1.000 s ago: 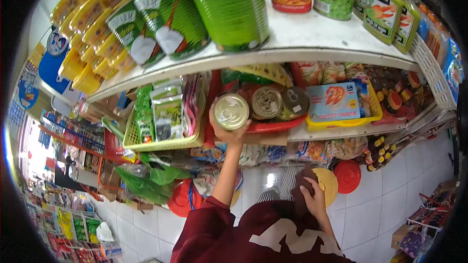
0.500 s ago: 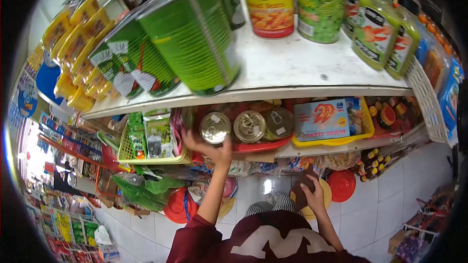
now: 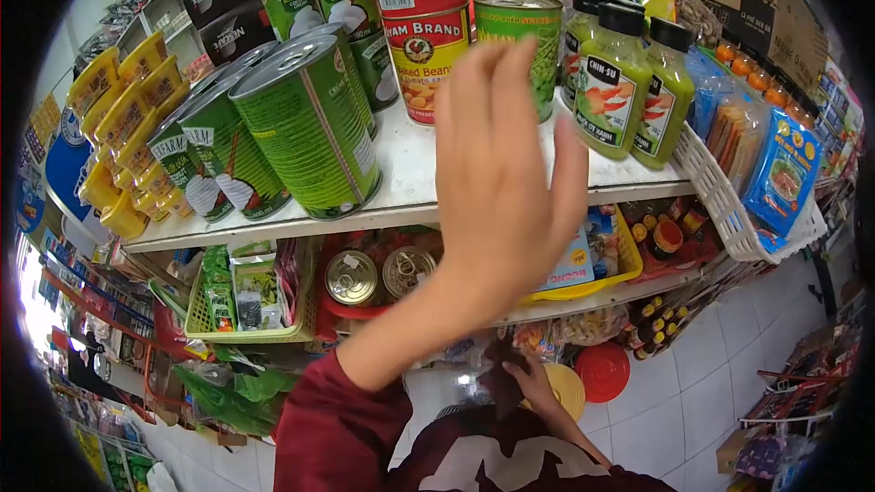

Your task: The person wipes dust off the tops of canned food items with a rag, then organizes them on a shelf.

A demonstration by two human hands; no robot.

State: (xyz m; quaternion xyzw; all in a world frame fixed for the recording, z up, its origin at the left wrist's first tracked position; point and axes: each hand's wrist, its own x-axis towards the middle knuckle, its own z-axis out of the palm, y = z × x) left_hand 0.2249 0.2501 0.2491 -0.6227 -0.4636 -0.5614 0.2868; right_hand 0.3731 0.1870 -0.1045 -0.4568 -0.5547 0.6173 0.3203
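My left hand (image 3: 497, 159) is raised in front of the upper shelf, its fingers stretched upward and its thumb out to the right. In the view it overlaps a green can of peas (image 3: 538, 20) and stands beside stacked red and yellow baked bean cans (image 3: 427, 59). Right of it are green Chin-Su sauce bottles (image 3: 612, 82) with black caps. Low down near my body, my right hand (image 3: 538, 384) is closed on a dark brown cloth-like thing (image 3: 499, 381).
Large green coconut cream cans (image 3: 305, 128) stand left on the white shelf (image 3: 401, 150), beside stacked yellow tubs (image 3: 128, 118). Below are a yellow-green basket (image 3: 264, 333) of packets, gold-lidded cans (image 3: 352, 277) and a yellow tray (image 3: 629, 246). A white basket (image 3: 729, 200) juts out at right.
My left hand has risen from the cans on the lower shelf to the upper shelf's front and moved right. The view has tilted up. My right hand still holds the brown thing.
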